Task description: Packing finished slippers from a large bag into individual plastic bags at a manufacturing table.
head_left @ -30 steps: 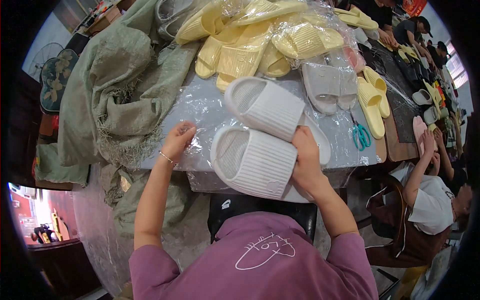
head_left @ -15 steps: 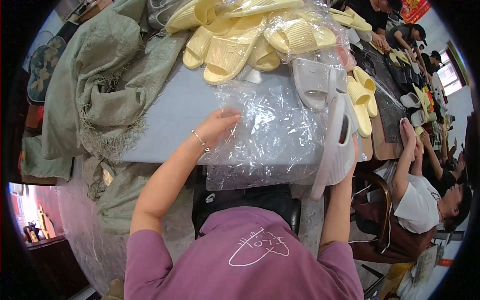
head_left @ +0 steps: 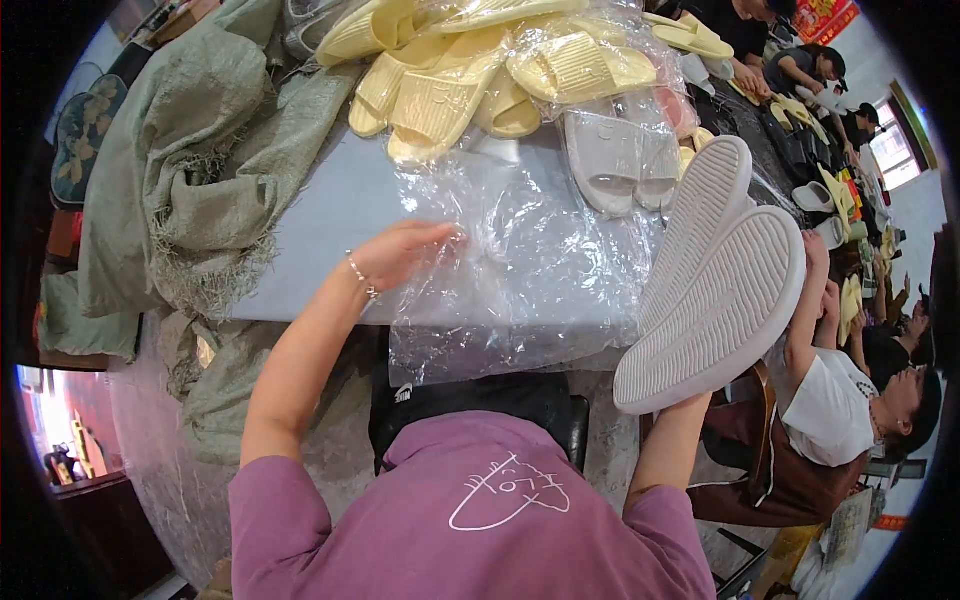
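Observation:
At the left edge of a clear plastic bag (head_left: 520, 260), my left hand (head_left: 405, 250) pinches the film, its thumb and fingers close together. The bag lies flat and crinkled, hanging over the table's near edge. To the right, my right hand (head_left: 688, 403) grips a pair of light grey slide slippers (head_left: 715, 300) from behind. Their ribbed soles face me, one overlapping the other, and they hide most of that hand's fingers. Beyond the bag lies another pair of grey slides (head_left: 610, 165) in clear film.
Yellow slides (head_left: 445, 95), several in clear bags, are heaped at the table's far side. A green-grey woven sack (head_left: 215, 170) slumps on the left of the grey table (head_left: 320, 250). A co-worker in a white shirt (head_left: 825, 400) sits close on the right; others work beyond.
The grey slides in my right hand have turned from edge-on to soles facing me and moved up and right. My left hand stays at the bag's edge, shifted slightly left.

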The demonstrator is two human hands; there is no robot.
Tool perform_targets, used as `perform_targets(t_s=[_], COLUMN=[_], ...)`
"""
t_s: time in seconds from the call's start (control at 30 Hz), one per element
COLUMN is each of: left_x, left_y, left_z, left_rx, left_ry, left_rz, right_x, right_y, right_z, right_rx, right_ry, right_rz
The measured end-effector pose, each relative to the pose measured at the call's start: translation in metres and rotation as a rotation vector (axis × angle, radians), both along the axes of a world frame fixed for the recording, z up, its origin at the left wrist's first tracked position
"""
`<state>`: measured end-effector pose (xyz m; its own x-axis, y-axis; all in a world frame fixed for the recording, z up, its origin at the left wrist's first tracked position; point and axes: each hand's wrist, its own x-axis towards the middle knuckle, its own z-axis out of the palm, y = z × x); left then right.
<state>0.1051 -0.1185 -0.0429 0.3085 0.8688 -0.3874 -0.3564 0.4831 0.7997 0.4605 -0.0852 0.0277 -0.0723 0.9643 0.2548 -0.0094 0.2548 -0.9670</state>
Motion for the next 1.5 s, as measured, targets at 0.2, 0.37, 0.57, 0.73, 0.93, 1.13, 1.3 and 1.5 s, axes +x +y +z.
perform_targets(t_s=[0.2,0.37,0.57,0.73,0.93,1.13,1.3,1.5], left_x=[-0.051,-0.12,-0.129,-0.096,-0.116,-0.111,-0.103,-0.119], left_y=[-0.035,-0.061,-0.056,-0.04,-0.043,-0.059,-0.026,0.023], left_z=[0.066,0.015,-0.007,0.009,-0.035,-0.016,-0.023,-0.061], left_rx=[0.208,0.063,0.023,-0.017,-0.019,-0.082,-0.007,0.024], left_ry=[0.346,0.514,0.45,0.445,0.428,0.451,0.588,0.594], left_rz=[0.187,0.421,0.318,0.373,0.598,0.506,0.651,0.756], right_x=[-0.011,-0.041,-0.069,-0.129,-0.181,-0.152,-0.156,-0.162], right_y=[0.01,0.007,0.016,-0.006,-0.037,-0.014,0.005,0.045], right_z=[0.007,0.014,0.027,0.017,-0.036,-0.058,-0.074,-0.081], right_rx=[0.004,0.012,0.023,0.498,0.592,0.483,0.608,0.629], right_ry=[-0.036,-0.063,-0.108,-0.534,-0.768,-0.977,-0.873,-0.871], right_rz=[0.043,0.135,0.171,0.279,0.43,0.38,0.321,0.296])
